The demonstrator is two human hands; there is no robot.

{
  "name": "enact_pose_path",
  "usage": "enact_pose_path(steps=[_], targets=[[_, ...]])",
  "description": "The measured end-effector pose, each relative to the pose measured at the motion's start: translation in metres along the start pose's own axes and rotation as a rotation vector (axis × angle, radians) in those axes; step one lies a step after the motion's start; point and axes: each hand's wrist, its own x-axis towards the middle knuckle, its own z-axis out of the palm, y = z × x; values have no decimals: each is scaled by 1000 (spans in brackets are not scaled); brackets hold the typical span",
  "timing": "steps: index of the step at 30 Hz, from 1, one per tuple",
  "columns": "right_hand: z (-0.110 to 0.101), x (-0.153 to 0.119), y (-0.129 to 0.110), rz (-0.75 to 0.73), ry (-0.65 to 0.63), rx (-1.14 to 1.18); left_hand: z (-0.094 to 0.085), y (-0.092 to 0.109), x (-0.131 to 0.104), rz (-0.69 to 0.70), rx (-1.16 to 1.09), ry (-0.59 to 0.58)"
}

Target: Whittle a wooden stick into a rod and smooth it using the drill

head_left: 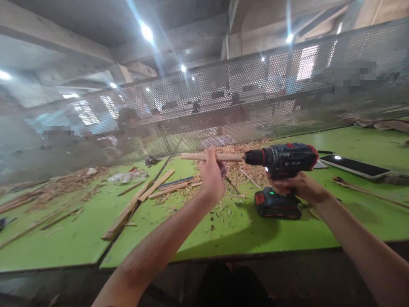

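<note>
A black and red cordless drill (287,160) is held level by my right hand (295,186), whose fingers wrap round its grip. Its chuck points left and meets the right end of a pale wooden stick (231,157). Closed round the middle of that stick is my left hand (213,172), with the thumb on top. A small light glows on the drill, and green lights show on its battery (277,204). Curled wood shavings (236,172) lie behind and below the stick.
The green table (230,238) carries wooden strips (128,213) at centre left, a clear plastic wrapper (128,176), and a phone (354,166) at right beside a thin stick (370,192). A perforated metal screen (204,106) stands along the back edge.
</note>
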Motion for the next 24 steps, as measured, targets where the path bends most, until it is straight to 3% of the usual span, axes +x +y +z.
enact_pose_path(steps=[8,14,18,24], targets=[[4,-1,-5,11,20,-6,1,3,-5,-10,28,16],[6,-3,-7,13,33,1,-11,6,-1,-71,57,-63],[6,-3,-7,20,61,-26,-36,7,-3,-120,152,-264],[5,-4,-7,10,70,-60,-94,6,-9,-57,428,-561]])
